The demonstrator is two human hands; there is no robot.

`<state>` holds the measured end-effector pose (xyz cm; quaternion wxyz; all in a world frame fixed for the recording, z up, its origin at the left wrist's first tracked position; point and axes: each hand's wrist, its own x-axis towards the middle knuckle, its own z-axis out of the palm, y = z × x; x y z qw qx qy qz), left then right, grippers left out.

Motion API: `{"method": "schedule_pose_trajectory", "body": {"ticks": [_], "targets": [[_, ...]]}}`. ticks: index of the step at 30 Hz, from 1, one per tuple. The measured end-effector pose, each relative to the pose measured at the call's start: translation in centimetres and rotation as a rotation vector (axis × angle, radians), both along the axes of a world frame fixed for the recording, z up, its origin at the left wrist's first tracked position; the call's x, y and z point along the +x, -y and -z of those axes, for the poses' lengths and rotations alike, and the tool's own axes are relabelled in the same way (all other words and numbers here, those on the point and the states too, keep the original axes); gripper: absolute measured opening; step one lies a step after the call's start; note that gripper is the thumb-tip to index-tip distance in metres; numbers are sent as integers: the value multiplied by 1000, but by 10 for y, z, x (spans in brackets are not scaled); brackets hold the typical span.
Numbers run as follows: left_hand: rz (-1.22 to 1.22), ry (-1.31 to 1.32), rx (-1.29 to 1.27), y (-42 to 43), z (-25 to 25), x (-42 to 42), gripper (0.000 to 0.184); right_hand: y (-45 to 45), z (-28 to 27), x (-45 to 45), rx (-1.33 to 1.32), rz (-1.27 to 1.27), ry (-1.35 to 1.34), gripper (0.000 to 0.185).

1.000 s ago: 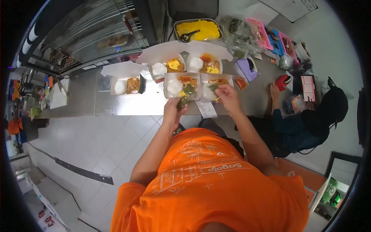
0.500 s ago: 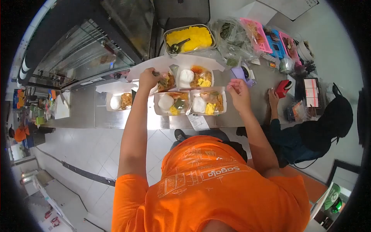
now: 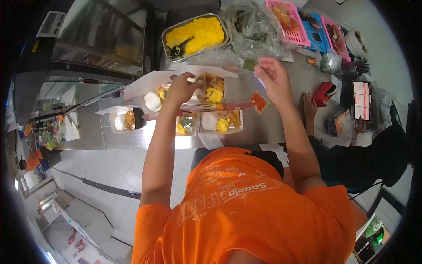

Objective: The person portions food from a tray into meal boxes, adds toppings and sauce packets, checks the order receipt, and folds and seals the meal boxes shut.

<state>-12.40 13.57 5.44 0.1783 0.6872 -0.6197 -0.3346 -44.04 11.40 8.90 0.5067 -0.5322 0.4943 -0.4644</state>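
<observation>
With the left hand (image 3: 180, 91) curled above the back food boxes (image 3: 225, 91), its hold hidden, and the right hand (image 3: 274, 80) partly open beside a green packet (image 3: 249, 64), grip indeterminable, a low left wrist could catch the raised front lids (image 3: 226, 107), shifting their boxes.

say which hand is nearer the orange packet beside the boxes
Right. The right hand is just beyond the orange packet; the left hand is well to its left, over the open boxes.
</observation>
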Motion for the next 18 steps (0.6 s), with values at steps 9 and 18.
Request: {"method": "schedule_pose_trajectory", "body": {"ticks": [9, 18], "targets": [[-363, -659, -148, -111, -69, 29, 24, -16, 13, -34, 131, -146, 29, 21], [-478, -480, 181, -255, 41, 70, 13, -96, 12, -31, 501, -941, -595, 21]]}}
